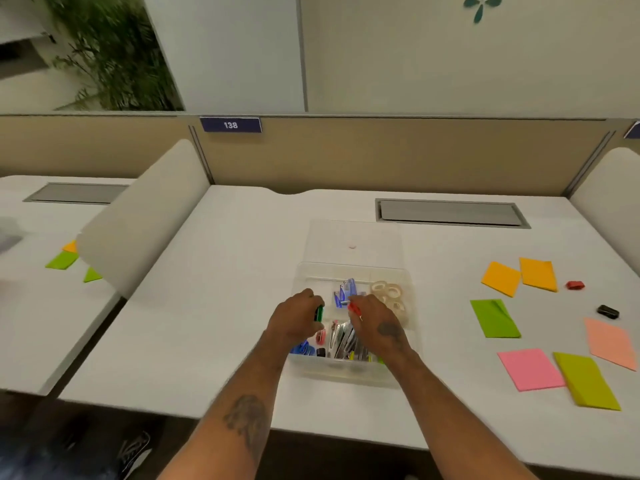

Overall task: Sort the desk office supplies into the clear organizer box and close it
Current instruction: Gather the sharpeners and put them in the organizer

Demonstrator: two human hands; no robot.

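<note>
Two hands over our clear organizer box [349, 374] near the table's front edge | left hand [294, 318] pinches green item [318, 312] | right hand [375, 323] pinches red item [354, 309], both blurred | lid [353, 240] open.

Both hands, left [294, 318] gripping a green item [319, 312], reach into the clear organizer box [346, 374].

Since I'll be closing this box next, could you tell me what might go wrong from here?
The clear organizer box already looks crowded near the front, so upright items could stop the lid shutting flat. The red clip and black clip lie far right and may be forgotten. Both the left hand and right hand hold small pieces that could slip.
</note>
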